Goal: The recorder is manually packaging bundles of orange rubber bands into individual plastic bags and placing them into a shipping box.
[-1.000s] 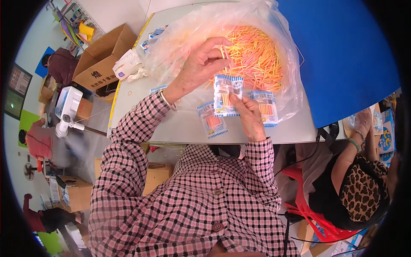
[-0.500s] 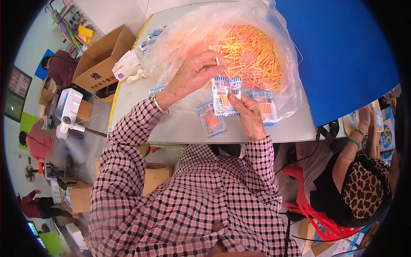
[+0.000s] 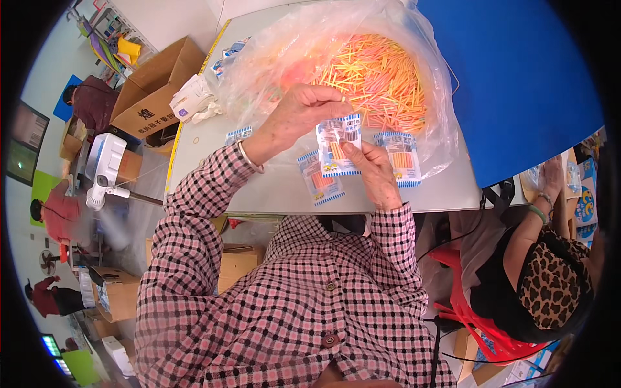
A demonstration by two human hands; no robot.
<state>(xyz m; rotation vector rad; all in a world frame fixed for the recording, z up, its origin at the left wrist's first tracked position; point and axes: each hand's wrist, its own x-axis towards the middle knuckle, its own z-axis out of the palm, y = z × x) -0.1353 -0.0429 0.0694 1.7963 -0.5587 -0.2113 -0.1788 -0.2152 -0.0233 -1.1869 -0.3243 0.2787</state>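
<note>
My right hand (image 3: 374,173) grips a small clear packet (image 3: 336,154) with blue-and-white striped ends, its thumb pressed on the front. Orange-yellow sticks show through the packet's window. At the packet's top edge, my left hand (image 3: 291,119) is closed in a pinch on a thin stick (image 3: 343,99); only its pale yellow tip shows above the fingers. Just beyond both hands, a large clear plastic bag (image 3: 435,58) lies open around a heap of loose pink, orange and yellow sticks (image 3: 381,74). Similar packets (image 3: 320,181) (image 3: 402,158) lie on the table on either side.
Part of another packet (image 3: 238,134) lies by my left wrist. A white tissue pack (image 3: 192,98) sits at the table's left edge, beside an open cardboard box (image 3: 155,84). A blue sheet (image 3: 511,84) covers the right. A co-worker (image 3: 543,278) sits on a red chair (image 3: 462,310).
My left hand has shifted right and slightly down, bringing the stick lower against the packet's top. My right hand still holds the packet, now tilted slightly more.
</note>
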